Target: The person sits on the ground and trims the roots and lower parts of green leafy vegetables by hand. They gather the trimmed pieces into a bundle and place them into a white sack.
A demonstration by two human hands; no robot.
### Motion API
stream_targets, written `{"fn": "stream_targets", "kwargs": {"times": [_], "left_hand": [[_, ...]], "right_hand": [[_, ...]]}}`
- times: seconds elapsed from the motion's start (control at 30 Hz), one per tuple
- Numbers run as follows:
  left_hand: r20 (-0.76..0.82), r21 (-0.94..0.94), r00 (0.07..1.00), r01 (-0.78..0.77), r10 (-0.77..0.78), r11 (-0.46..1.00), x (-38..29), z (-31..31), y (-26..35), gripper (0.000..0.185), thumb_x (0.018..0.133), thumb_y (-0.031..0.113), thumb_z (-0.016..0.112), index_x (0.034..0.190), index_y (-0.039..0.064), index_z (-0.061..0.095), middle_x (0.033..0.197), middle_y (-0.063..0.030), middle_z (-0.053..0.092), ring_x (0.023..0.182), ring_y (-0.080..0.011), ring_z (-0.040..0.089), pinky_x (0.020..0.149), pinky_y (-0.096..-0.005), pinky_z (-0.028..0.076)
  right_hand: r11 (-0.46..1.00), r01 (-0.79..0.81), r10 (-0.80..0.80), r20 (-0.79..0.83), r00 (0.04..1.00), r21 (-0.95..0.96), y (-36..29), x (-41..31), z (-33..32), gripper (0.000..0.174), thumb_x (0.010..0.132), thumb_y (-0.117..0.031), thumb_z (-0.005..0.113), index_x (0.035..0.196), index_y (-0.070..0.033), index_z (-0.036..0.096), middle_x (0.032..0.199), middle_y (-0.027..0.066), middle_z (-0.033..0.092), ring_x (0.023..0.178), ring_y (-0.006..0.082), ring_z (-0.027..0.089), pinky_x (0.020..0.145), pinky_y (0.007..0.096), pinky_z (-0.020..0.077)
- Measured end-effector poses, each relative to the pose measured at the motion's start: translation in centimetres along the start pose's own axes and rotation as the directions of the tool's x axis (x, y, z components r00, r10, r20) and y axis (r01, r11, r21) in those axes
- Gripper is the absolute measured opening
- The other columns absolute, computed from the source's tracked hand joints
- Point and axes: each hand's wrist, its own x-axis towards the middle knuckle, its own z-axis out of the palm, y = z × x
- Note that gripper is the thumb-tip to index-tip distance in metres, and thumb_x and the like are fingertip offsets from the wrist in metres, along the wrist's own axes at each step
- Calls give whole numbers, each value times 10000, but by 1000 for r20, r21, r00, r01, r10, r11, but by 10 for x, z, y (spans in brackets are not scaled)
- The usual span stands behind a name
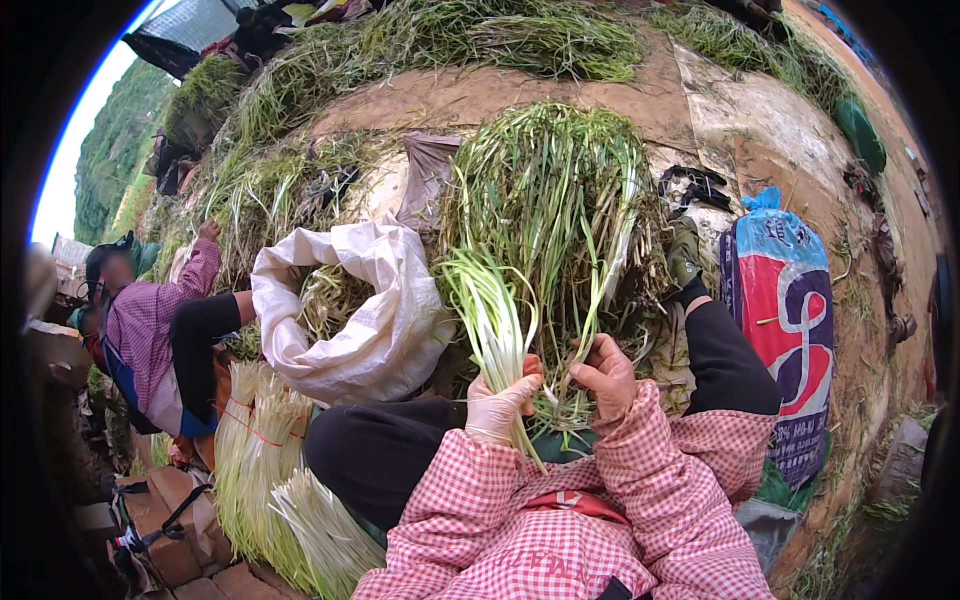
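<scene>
My left hand point(501, 405), in a pale thin glove, grips a bunch of cleaned, slender leafy stalks point(487, 322), white at the base and light green at the tips. They look like garlic chives or a similar allium. To its right, my bare right hand point(609, 375) pinches a long green stalk point(589, 315) between thumb and fingers. Beyond both hands lies a large heap of uncleaned stalks point(547, 180), green on top with brown, withered leaves at its sides. Loose trimmings point(566, 420) lie below my hands.
An open white woven sack point(409, 330) holding withered leaves stands left of the heap. Pale bundles point(259, 457) with red bands and another bundle point(330, 532) lie at my left. A printed full sack point(787, 322) is at right. Another person point(154, 322) sits at far left.
</scene>
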Motion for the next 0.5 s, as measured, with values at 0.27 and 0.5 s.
{"fn": "stream_targets", "kwargs": {"times": [0.27, 0.5], "left_hand": [[62, 4, 995, 77, -77, 997, -3, 0, -9, 238, 692, 1, 681, 920, 0, 613, 727, -56, 624, 443, -69, 492, 386, -168, 395], [-110, -66, 992, -66, 58, 996, 10, -6, -9, 206, 680, -37, 662, 873, 9, 606, 644, -44, 592, 414, -73, 450, 379, -188, 336]], "right_hand": [[995, 65, -61, 54, 997, -77, 7, -3, 17, 319, 792, -45, 589, 1069, 12, 441, 932, 74, 587, 841, 138, 569, 778, 276, 463], [990, -88, 87, -7, 996, -112, 8, -11, -3, 350, 763, -54, 620, 1067, 14, 460, 838, 43, 573, 712, 106, 546, 638, 231, 451]]}}
